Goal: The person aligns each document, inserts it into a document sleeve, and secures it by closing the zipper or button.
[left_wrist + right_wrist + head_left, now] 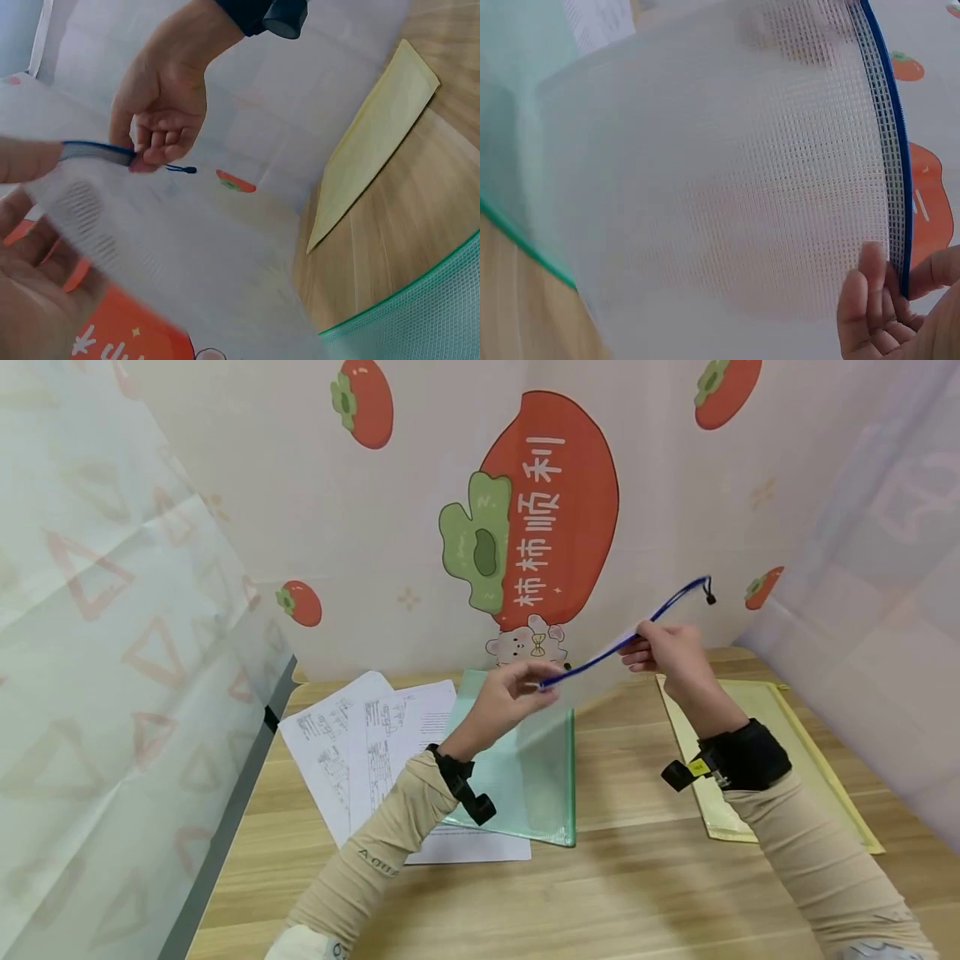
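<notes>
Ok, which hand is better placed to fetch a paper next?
Probably the left hand: it is nearer the papers. Both hands hold the blue-edged pouch, so the right hand could steady it.

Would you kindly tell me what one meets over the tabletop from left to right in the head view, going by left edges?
Printed sheets, left hand, blue-edged mesh pouch, right hand, yellow pouch; the green pouch is left out, as the left hand overlaps it.
</notes>
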{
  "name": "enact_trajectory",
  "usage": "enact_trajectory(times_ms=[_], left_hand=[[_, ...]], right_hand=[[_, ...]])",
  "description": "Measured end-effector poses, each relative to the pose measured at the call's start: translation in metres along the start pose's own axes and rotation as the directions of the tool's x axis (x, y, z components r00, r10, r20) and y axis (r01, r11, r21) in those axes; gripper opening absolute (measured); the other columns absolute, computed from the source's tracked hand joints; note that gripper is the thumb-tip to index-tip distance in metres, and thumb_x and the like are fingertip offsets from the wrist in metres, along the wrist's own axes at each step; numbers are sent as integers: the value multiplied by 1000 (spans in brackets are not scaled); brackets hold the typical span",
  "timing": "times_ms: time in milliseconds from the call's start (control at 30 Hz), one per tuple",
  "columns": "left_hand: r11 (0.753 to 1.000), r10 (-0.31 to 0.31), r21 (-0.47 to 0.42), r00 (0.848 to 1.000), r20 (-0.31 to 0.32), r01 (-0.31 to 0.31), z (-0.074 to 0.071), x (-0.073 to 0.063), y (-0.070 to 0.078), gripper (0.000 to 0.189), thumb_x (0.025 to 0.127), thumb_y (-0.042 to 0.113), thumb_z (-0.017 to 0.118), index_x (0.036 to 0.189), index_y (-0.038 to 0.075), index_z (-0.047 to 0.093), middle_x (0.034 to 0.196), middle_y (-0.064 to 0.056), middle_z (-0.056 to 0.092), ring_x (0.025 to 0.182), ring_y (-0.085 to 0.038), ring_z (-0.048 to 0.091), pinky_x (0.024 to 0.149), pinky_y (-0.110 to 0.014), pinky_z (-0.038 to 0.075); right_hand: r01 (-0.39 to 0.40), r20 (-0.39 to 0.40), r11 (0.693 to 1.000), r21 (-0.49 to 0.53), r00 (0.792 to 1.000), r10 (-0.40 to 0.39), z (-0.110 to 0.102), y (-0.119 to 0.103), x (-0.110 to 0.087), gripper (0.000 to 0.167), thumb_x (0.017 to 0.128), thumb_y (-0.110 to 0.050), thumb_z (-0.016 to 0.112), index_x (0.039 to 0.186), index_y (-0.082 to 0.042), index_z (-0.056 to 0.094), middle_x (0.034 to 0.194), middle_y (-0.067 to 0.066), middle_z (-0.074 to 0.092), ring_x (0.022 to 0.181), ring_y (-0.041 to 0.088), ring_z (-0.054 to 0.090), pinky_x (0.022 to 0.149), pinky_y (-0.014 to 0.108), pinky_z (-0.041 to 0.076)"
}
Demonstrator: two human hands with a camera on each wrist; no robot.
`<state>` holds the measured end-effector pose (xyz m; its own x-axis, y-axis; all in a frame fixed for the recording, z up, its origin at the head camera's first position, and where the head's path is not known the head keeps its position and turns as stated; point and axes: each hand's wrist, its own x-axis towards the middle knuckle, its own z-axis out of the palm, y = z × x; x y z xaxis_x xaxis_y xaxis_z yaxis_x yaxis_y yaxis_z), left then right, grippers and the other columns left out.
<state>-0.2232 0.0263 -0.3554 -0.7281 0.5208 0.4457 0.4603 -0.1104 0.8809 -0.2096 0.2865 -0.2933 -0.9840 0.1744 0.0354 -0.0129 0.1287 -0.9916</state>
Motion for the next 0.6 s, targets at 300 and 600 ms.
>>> enact_trajectory(times_ms=[300,600], left_hand=[[936,-351,35,919,180,350,-24,-16,-34,33,104,14,60,134,2,60,125,-18,69,117,-31,67,102,-37,53],[839,-544,1,839,17,544,-42,-23,-63,29,104,17,56,129,4,63,122,-17,71,111,-25,70,111,-55,45]], right_hand=[[233,26,793,-562,964,-265,-27,-17,1,38,100,-20,51,70,-1,64,59,-4,61,54,10,53,53,22,46],[318,345,580,-750,936,-69,1,-9,14,41,100,-16,53,59,-11,53,56,-2,55,53,13,47,52,27,36]])
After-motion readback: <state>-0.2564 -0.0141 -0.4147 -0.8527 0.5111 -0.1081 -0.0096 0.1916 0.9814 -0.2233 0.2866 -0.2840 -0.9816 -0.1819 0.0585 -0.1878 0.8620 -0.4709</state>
